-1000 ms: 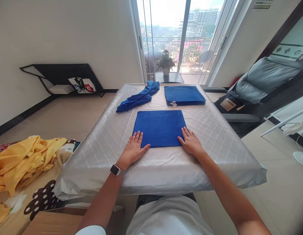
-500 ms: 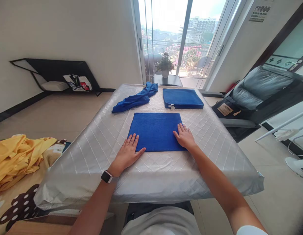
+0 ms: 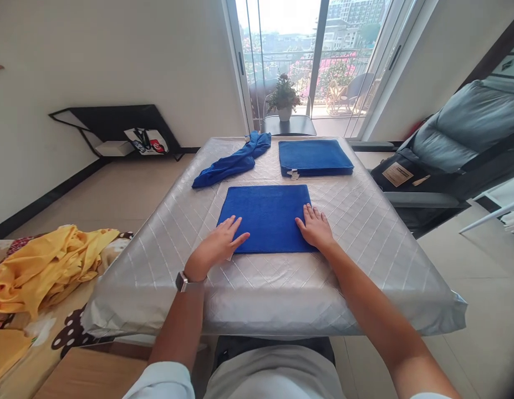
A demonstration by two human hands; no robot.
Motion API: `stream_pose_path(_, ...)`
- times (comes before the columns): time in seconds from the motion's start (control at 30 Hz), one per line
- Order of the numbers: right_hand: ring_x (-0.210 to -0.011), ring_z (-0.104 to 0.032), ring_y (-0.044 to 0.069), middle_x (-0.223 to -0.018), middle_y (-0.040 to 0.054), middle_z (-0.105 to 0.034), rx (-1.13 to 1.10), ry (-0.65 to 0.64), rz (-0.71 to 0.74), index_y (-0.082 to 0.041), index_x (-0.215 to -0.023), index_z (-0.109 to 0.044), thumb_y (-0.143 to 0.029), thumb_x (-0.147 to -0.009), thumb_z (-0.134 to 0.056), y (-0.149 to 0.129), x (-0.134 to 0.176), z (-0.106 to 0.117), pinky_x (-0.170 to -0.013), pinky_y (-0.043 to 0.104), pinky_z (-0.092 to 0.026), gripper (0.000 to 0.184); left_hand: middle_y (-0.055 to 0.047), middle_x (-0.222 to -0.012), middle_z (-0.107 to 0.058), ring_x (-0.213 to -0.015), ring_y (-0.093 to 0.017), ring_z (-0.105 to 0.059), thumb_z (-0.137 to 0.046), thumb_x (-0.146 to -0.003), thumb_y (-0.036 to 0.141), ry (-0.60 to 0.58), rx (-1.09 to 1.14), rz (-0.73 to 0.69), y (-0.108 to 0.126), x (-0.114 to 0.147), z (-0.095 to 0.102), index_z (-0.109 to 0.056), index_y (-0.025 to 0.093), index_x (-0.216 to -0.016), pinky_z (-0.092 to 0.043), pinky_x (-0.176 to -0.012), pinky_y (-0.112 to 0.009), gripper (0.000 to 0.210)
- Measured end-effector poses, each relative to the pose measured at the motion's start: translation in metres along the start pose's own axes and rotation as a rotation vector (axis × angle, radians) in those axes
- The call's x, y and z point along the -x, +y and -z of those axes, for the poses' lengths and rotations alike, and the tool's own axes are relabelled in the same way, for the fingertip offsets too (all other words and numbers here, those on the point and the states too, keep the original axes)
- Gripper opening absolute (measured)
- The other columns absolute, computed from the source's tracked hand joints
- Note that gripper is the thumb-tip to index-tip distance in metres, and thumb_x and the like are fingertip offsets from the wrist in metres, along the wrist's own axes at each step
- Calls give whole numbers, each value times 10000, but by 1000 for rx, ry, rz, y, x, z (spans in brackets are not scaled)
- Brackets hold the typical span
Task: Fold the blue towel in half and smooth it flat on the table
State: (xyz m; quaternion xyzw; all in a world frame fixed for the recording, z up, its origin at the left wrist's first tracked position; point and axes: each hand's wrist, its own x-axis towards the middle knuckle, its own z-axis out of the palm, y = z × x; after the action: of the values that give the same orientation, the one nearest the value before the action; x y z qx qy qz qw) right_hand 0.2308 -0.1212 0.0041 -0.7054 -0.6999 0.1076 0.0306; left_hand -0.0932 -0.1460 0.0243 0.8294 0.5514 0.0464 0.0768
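A blue towel (image 3: pixel 267 216), folded into a flat rectangle, lies on the silver quilted tablecloth (image 3: pixel 257 299) in front of me. My left hand (image 3: pixel 217 244) rests at its near left corner, fingers stretched over the edge and thumb apart. On the right edge my right hand (image 3: pixel 317 227) lies flat with its fingers extended. Beyond the towel, to the right, sits a neat stack of folded blue towels (image 3: pixel 315 155) with a white tag at its front. A crumpled blue towel (image 3: pixel 235 160) lies lengthwise at the far left.
Yellow cloth (image 3: pixel 52 266) is heaped at the left, near a cardboard box (image 3: pixel 94 371). A dark armchair (image 3: pixel 443 144) stands close to the table's right side. Behind the table, a chair holds a potted plant (image 3: pixel 284 100) before the glass door.
My left hand has turned and shifted slightly along the towel's left corner, its wrist more raised. My right hand stays on the right edge. The camera view has tilted a little.
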Motion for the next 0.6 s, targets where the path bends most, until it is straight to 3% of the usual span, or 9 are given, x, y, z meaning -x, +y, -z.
stream_pose_path(0.17, -1618, -147, 259, -1759, 63, -136, 45, 6, 11, -134, -1696, -172, -516, -1084, -168, 1, 3, 0, -1307, 460, -133, 722, -83, -1660, -418, -1541, -221, -378, -261, -1070, 649, -47, 31, -478, 87, -73, -7, -402, 206, -1610, -283, -1268, -359, 713)
stream_pose_path(0.23, -1618, -149, 257, -1759, 61, -133, 76, 2, 21, -139, -1696, -177, -472, -1086, -171, 1, 4, 1, -1305, 456, -140, 696, -99, -1674, -386, -1571, -219, -313, -256, -1084, 610, -2, 17, -509, 115, -97, -18, -383, 171, -1617, -218, -1294, -375, 702)
stream_pose_path(0.3, -1618, -150, 254, -1759, 56, -131, 94, 4, 28, -143, -1696, -186, -436, -1085, -172, 1, 5, 2, -1303, 452, -147, 677, -115, -1693, -335, -1594, -224, -250, -242, -1093, 574, 45, -1, -450, 131, -114, -32, -352, 131, -1625, -177, -1309, -397, 701)
stream_pose_path(0.43, -1616, -160, 254, -1757, 63, -143, 73, 13, 16, -128, -1693, -189, -468, -1083, -174, 1, 2, 0, -1304, 460, -151, 699, -110, -1702, -310, -1599, -232, -232, -208, -1090, 559, 49, -3, -284, 126, -124, -50, -337, 134, -1634, -182, -1314, -421, 702)
stream_pose_path(0.6, -1618, -150, 248, -1756, 59, -148, 42, 19, 7, -122, -1693, -185, -521, -1084, -168, 2, 0, -2, -1310, 458, -132, 728, -121, -1715, -268, -1606, -255, -203, -191, -1070, 617, 40, 3, -126, 71, -109, -44, -302, 115, -1646, -170, -1319, -453, 772)
